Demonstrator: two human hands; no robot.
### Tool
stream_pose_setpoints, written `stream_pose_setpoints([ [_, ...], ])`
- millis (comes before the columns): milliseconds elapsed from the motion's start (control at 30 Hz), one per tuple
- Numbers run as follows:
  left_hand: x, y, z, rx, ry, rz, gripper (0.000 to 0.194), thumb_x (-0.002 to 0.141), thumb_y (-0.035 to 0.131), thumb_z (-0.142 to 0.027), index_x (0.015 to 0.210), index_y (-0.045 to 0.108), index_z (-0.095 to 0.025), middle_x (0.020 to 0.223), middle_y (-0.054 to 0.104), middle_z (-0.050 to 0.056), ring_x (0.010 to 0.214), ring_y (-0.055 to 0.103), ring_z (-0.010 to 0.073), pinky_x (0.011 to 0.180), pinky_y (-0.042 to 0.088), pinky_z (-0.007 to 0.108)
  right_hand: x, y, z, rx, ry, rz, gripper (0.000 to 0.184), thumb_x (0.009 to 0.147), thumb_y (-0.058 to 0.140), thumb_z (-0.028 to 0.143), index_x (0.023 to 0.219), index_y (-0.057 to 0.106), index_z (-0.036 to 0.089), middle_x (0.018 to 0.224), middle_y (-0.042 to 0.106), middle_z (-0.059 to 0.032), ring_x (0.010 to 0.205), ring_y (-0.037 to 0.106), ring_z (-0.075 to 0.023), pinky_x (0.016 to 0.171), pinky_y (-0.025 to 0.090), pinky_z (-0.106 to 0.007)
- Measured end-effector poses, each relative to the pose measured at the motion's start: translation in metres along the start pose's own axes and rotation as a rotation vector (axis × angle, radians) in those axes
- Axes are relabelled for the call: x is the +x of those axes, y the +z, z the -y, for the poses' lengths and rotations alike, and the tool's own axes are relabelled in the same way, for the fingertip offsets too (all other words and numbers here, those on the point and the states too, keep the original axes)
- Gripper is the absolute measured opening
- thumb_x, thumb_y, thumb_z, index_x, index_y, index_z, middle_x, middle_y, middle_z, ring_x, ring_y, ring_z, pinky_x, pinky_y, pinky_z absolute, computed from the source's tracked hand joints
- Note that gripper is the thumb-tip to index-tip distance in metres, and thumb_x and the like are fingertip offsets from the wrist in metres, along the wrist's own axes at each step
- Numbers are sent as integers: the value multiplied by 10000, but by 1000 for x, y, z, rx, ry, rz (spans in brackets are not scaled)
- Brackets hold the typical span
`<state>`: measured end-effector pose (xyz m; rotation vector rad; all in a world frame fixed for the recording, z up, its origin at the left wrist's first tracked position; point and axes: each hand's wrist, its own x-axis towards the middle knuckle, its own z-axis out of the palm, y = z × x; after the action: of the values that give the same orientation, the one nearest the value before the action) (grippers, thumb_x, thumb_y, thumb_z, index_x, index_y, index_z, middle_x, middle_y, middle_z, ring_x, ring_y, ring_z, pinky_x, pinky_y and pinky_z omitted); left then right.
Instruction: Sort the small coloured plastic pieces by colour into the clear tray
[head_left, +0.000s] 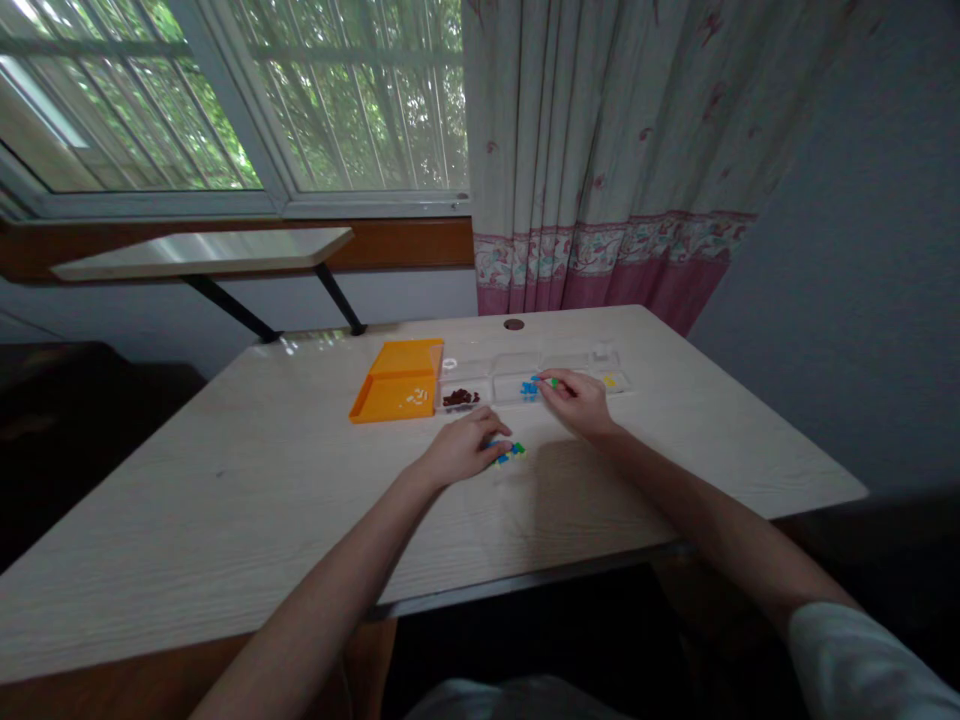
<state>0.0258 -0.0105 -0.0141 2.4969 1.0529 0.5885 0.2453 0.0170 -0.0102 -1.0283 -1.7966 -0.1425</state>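
My left hand [466, 446] rests on the table with thumb and forefinger apart. Its thumb touches a small cluster of blue, green and yellow pieces [508, 453], which the hand partly covers. Farther right, my right hand [579, 400] is over a clear compartment tray [517, 365], its fingertips pinched together beside small blue pieces [529, 389]. A bit of green [554, 382] shows at its fingers; whether it is held or lies in the tray I cannot tell. Dark brown pieces [460, 398] fill another compartment, and yellow pieces [610, 381] lie in one at the right.
An open orange case [391, 378] with several white pieces [418, 397] stands against the tray's left side. A raised shelf [210, 250] on black legs is at the back left of the table [262, 480]. A cable hole [514, 324] sits near the back edge, before a curtain [585, 200].
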Motion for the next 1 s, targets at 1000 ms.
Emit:
stream_pose_setpoints([
  [1000, 5, -2, -3, -260, 12, -128, 190, 811, 534, -285, 836, 655, -140, 803, 622, 62, 740, 540, 129, 663, 413, 232, 1, 1, -6, -21, 155, 87, 268, 799, 515, 401, 839, 683, 196, 466, 449, 48, 436, 396, -70, 486, 322, -187],
])
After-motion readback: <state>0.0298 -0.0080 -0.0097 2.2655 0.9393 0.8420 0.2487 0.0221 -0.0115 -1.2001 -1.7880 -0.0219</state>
